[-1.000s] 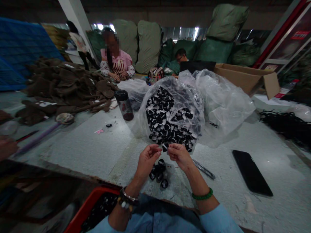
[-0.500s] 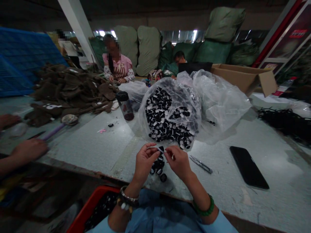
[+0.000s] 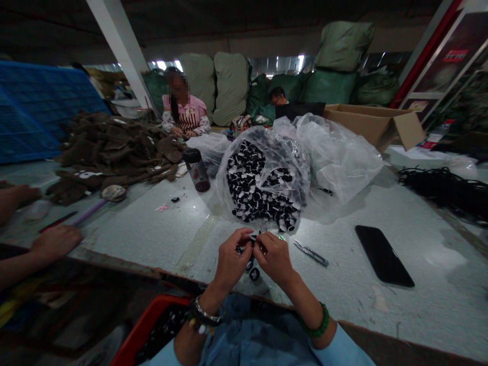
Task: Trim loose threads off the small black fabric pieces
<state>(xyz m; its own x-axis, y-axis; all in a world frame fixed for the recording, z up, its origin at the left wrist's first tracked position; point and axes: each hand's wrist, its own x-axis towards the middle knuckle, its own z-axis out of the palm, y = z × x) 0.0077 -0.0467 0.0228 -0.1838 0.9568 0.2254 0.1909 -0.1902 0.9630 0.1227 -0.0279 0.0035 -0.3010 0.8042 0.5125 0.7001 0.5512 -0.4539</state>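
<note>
My left hand [image 3: 231, 264] and right hand [image 3: 274, 260] are up close together over the desk [image 3: 145, 229], fingertips meeting on a small black-and-white piece [image 3: 253, 236]. Both grips are pinched on it. Fingers cover most of it, so can't tell its long axis or which way it faces. It sits right between the two hands, neither clearly nearer, and nothing is in the way of it.

Loose black pieces [image 3: 254, 274] lie on the desk just under my hands. A clear bag [image 3: 259, 185] packed with more of the same sits just past my fingers, slumped open toward me. Steel snips [image 3: 310, 253], maybe tweezers, lie near my right hand, and a phone [image 3: 383, 255] lies well out to the right of them. A bottle [image 3: 197, 170] stands beyond my left hand, beside the bag. A red crate [image 3: 152, 325] with more pieces sits below the desk edge, nearest my left arm. A co-worker's hands [image 3: 55, 243] rest at the far left, near a brown plush pile [image 3: 114, 157].
</note>
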